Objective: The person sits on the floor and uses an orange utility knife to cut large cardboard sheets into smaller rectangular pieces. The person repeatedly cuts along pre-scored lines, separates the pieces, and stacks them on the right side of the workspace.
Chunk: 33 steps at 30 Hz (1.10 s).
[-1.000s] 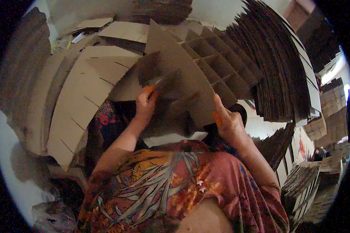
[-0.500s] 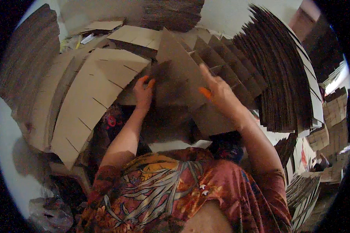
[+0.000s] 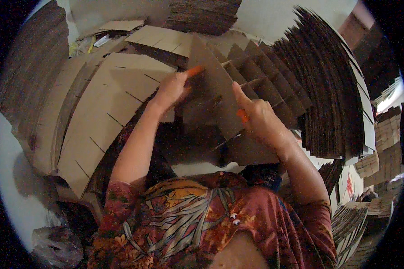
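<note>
Cardboard divider (image 3: 211, 89) gripped by left hand (image 3: 173, 89) and right hand (image 3: 260, 119) (probably mid-slotting); next, seat it squarely into slotted strips (image 3: 265, 85).

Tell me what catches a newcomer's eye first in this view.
Both hands at centre grip a slotted cardboard divider: the left hand on its left edge, the right hand on its lower right. Orange-tipped fingers stand out. Dark stacks of cardboard sheets fan out at right, and slotted strips lie at left.
</note>
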Available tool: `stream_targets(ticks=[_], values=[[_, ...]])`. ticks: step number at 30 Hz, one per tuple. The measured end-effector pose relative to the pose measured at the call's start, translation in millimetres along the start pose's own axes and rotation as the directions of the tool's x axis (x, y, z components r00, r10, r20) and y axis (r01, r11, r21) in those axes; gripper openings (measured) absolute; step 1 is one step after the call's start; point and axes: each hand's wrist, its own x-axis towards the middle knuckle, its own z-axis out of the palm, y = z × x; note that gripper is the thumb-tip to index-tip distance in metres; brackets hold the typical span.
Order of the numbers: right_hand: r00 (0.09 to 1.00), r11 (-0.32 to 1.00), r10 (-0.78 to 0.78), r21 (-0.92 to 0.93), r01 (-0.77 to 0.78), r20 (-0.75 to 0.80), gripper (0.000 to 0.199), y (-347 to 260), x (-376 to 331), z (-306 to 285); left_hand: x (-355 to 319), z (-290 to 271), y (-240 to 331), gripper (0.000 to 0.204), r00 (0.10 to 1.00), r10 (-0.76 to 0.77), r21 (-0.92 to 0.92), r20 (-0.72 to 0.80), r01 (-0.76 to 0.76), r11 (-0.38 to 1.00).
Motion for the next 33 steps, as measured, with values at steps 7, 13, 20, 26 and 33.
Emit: stream_targets(ticks=[7, 13, 20, 26, 33], values=[[0.998, 0.997, 0.020, -0.079, -0.014, 0.067, 0.059, 1.2, 14.5, 27.2, -14.5, 3.8, -5.1, 0.060, 0.982, -0.056, -0.257, -0.179, 0.008, 0.966], [0.976, 0.993, -0.116, -0.057, 0.107, -0.185, 0.058, 16.1, 9.5, 36.5, -65.6, 23.5, 4.9, 0.055, 0.865, -0.263, -0.434, -0.427, 0.059, 0.899], [0.646, 0.866, 0.486, 0.221, -0.449, -0.589, 0.050, 122.3, -68.0, 20.4, -86.5, 37.9, 31.6, 0.030, 0.758, -0.384, -0.486, -0.526, 0.102, 0.868], [0.753, 0.643, 0.627, 0.678, -0.357, -0.198, 0.057, 67.9, -52.6, 32.4, -110.4, 93.7, 42.7, 0.042, 0.986, 0.016, -0.661, -0.167, -0.124, 0.740], [0.854, 0.403, 0.521, 0.878, -0.259, 0.013, 0.055, 67.7, -35.1, 64.4, -108.6, 127.8, 89.5, 0.041, 0.911, 0.210, -0.529, 0.355, 0.010, 0.849]])
